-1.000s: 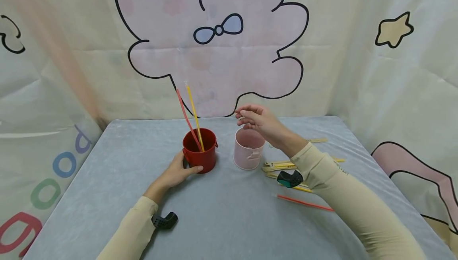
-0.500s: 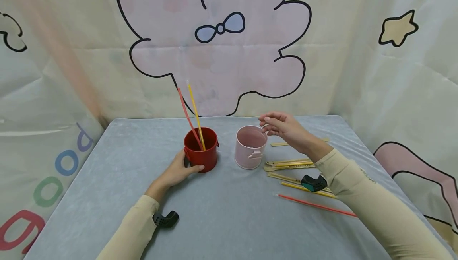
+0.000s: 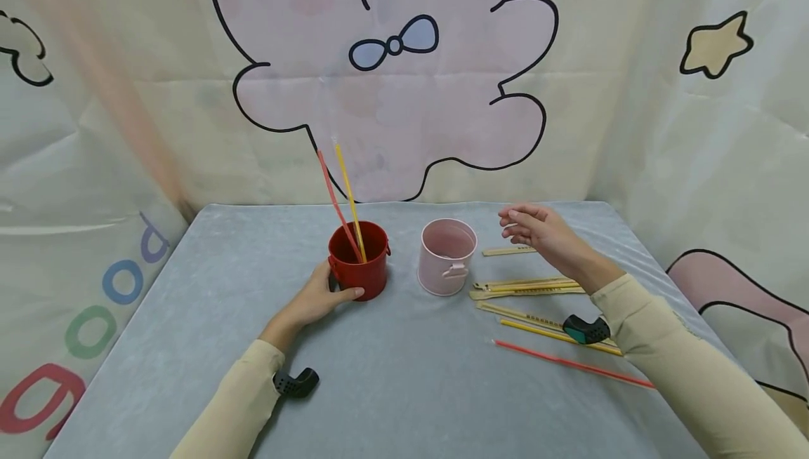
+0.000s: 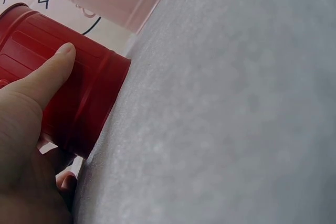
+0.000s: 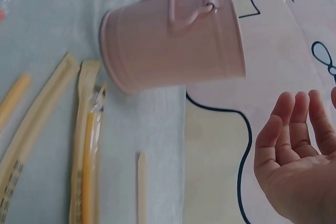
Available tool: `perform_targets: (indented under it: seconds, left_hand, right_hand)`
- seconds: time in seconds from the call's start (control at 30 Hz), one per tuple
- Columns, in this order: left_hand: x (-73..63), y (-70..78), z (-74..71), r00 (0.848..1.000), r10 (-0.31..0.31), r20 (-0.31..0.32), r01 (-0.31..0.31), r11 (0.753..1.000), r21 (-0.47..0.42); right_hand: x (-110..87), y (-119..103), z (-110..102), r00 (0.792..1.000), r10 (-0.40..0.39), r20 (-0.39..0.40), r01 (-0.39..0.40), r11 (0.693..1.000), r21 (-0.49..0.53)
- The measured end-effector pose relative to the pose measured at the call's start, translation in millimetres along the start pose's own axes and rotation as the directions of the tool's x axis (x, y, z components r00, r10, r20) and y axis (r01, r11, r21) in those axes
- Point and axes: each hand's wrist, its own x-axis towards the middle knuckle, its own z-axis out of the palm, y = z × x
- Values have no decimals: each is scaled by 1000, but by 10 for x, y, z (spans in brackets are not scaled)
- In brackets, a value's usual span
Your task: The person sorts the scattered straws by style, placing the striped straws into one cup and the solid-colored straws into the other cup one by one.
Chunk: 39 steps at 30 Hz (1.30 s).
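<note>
My left hand (image 3: 319,296) holds a small red bucket (image 3: 360,278) by its side, with the thumb (image 4: 55,72) across the front. A red straw (image 3: 333,192) and a yellow straw (image 3: 347,189) lean up out of that bucket. To its right stands a pale pink bucket (image 3: 442,269) with a small side handle; no stick rises above its rim. Over the table's back right, my right hand (image 3: 537,231) hovers with relaxed fingers and nothing in them. Below it lie several beige sticks with dark print (image 3: 518,315) and yellow straws (image 3: 537,333).
A red straw in clear wrap (image 3: 569,363) lies nearest me on the right. One beige stick (image 3: 505,251) lies farther back, partly hidden by my right hand. A grey-blue cloth (image 3: 392,389) covers the table. Printed curtains (image 3: 404,115) hang behind and at both sides.
My right hand has moved right, from above the pink bucket to past it, uncovering more of the sticks. The left hand keeps its hold on the red bucket. The head view has shifted slightly.
</note>
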Motion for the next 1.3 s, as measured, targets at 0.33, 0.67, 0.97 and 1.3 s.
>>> perform_targets:
  seconds: [0.33,0.67,0.97,1.3]
  left_hand:
    - [31,-30,6,1000,-13,4,13,1000,8]
    - [29,-45,-28,1000,-29,1,29,1000,1]
    - [13,-66,3,1000,-28,5,28,999,16]
    - [7,-50,0,1000,-15,-1,15,1000,24]
  right_hand:
    - [-123,196,-170,999,33,8,-32,999,-38]
    - [-155,418,-368,996,85,-7,-84,970,-230]
    - [-369,654,-725,993,93,72,-61,930,-361]
    - [-472,813,-914,994,100,42,-67,865,-497]
